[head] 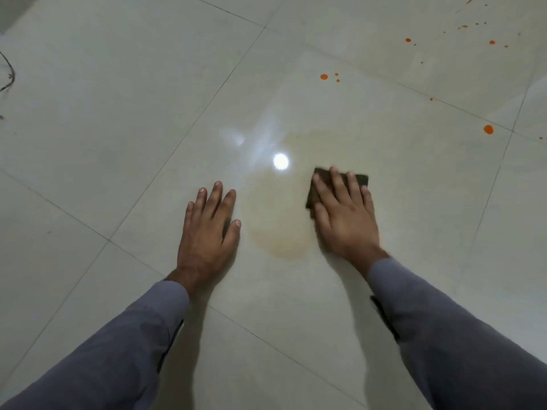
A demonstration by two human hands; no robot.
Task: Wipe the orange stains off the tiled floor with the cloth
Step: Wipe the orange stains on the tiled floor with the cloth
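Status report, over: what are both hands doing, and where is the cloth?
Left hand flat on floor. Right hand presses dark cloth beside pale smear. Orange spots ahead, unwiped. Nothing in the way.

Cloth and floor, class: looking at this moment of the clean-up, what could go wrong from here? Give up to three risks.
1. The right hand presses the dark cloth beside a pale orange smear; a soiled cloth may spread the stain rather than lift it.
2. The left hand bears flat on the glossy tiled floor next to that film and might slip.
3. The orange drops farther off are untouched and could be missed.
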